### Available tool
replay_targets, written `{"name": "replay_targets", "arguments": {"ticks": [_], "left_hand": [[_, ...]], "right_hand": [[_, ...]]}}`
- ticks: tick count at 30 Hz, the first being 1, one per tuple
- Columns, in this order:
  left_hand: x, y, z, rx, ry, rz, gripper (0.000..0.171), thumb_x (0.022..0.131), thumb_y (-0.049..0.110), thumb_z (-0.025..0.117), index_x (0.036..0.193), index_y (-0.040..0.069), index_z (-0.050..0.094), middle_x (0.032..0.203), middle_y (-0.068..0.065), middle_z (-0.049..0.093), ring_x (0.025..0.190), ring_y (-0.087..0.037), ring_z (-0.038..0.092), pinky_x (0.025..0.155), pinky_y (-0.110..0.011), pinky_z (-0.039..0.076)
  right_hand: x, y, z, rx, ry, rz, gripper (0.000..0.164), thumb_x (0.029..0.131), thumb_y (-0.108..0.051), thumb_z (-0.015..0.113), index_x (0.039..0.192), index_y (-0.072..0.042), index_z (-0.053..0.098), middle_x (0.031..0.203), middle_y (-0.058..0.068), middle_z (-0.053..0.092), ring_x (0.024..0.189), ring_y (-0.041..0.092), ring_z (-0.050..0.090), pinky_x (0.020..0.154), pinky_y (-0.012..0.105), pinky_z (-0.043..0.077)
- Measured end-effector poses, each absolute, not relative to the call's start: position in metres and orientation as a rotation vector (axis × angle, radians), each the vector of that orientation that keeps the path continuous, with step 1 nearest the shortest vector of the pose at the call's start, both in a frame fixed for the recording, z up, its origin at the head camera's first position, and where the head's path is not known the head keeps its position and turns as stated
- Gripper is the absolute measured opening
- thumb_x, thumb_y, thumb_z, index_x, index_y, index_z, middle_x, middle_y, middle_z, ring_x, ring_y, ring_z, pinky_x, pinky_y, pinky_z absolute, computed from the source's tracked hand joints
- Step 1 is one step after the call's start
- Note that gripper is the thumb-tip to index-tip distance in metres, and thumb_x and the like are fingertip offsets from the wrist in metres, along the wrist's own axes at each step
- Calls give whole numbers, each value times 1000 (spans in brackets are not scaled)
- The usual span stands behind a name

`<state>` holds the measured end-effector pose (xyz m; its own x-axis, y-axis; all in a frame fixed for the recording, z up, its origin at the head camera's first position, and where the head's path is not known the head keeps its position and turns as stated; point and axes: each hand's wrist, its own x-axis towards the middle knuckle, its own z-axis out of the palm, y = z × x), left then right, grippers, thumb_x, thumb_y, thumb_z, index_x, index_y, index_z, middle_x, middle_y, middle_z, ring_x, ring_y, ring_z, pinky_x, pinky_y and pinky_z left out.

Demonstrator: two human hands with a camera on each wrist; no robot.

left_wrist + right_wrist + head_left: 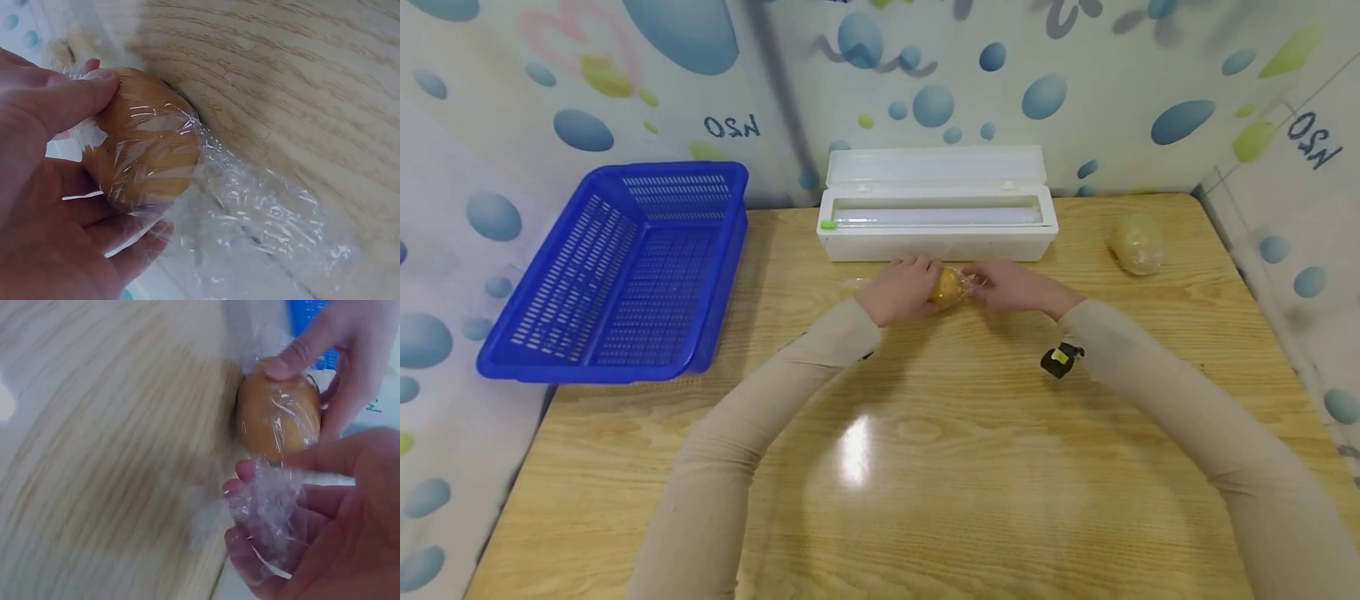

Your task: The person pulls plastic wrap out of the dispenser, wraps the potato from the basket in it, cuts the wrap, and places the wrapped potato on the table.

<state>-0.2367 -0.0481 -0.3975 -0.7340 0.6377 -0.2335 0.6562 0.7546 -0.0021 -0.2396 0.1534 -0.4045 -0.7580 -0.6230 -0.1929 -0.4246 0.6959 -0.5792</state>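
Note:
A round, smooth orange-brown item (150, 144), wrapped in clear cling film, lies just in front of a white film box in the head view. My left hand (901, 290) grips it from the left, with the thumb over its top and fingers round the side. At its right end, my right hand (1011, 286) pinches the gathered tail of cling film (272, 500) between thumb and fingers. Another loose tail of film (262, 206) spreads over the wood in the left wrist view. Film wrinkles stretch across the item's surface.
The white cling film box (936, 243) stands behind my hands, lid raised, with a film roll (936, 217) inside and a green slider (828, 225). A blue plastic basket (587, 372) is at the left. A pale yellow film-wrapped item (1137, 244) sits at the back right. Patterned walls border the table.

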Motion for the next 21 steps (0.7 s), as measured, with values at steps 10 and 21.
{"name": "replay_targets", "arguments": {"ticks": [10, 21], "left_hand": [[-237, -45, -399, 1005, 2714, -147, 70, 93, 39, 62, 142, -3, 36, 132, -18, 49, 122, -29, 48, 100, -41, 41], [-236, -47, -396, 1023, 2702, -112, 72, 93, 36, 64, 147, 2, 31, 131, -17, 50, 118, -29, 50, 96, -40, 44]], "right_hand": [[-248, 153, -398, -652, 2483, -805, 26, 98, -11, 54, 105, 9, 68, 89, 14, 67, 75, 19, 55, 68, 31, 46], [-243, 152, -405, -939, 2682, -717, 30, 93, 1, 59, 121, 9, 61, 84, 16, 68, 67, 22, 57, 63, 34, 47]]}}
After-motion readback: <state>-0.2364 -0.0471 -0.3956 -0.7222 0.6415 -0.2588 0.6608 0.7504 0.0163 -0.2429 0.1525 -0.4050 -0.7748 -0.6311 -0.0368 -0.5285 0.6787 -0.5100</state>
